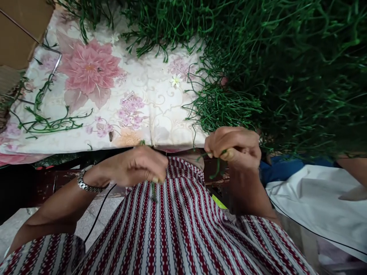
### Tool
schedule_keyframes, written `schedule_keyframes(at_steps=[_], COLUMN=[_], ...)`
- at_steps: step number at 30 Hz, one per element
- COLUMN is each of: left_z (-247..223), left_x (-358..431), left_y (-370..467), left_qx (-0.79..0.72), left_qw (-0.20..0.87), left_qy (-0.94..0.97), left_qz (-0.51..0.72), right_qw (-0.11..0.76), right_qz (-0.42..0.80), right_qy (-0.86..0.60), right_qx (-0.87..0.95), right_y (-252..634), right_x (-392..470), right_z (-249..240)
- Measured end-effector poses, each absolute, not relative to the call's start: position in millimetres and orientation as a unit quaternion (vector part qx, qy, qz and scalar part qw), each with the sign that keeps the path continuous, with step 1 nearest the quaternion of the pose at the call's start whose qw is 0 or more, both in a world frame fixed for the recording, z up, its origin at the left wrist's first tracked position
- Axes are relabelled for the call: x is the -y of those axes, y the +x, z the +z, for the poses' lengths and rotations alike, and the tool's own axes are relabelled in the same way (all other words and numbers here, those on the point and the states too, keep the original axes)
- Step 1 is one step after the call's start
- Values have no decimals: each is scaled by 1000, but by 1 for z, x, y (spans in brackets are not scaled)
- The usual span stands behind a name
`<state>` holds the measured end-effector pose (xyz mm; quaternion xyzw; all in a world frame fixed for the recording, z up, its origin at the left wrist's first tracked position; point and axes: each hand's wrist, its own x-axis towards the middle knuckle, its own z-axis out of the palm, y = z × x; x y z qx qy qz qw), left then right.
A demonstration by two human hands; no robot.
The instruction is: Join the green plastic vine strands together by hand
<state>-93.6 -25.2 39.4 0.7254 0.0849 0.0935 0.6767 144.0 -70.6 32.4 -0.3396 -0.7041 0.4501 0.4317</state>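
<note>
Green stem (218,165) pinched in my right hand (235,147), short green piece (154,191) in my left hand (142,164), both just below the table (166,128) edge, centre frame.
Handling, as I judge it from my end: light fingertip pinch, grips close along the stem, since thin stuff probably bends or slips; stay clear of the bunch (226,109) just above my right hand so nothing drags off. Left: centre-left, blurred, back up, thumb against fingers, piece poking below the tips, wrist angled in from lower left. Right: right of centre, fingers curled, thumb clamping the stem, forearm steep. Main pile (286,76) upper right, loose stems (54,124) mid-left.
</note>
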Motion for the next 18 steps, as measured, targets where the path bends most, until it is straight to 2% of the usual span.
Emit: schedule_keyframes(at_steps=[2,5,7,9,11,14,18], left_z=[38,41,45,47,48,48,51], left_x=[24,21,17,12,6,-3,-14], left_y=[-96,-94,-91,-89,-87,-84,-79], left_qx=[-141,-203,-263,-314,-341,-352,-337], left_qw=[656,621,591,565,553,552,567], left_qy=[728,727,712,690,667,638,620], left_qz=[143,211,274,327,365,406,425], right_qw=[413,356,272,157,89,104,210], right_qz=[345,89,-74,-140,-158,-178,-203], right_qy=[-401,-523,-596,-629,-638,-634,-609], right_qx=[741,769,752,748,748,745,737], right_y=[153,168,179,187,192,197,200], right_x=[69,57,42,26,13,8,17], right_z=[42,54,52,44,36,35,53])
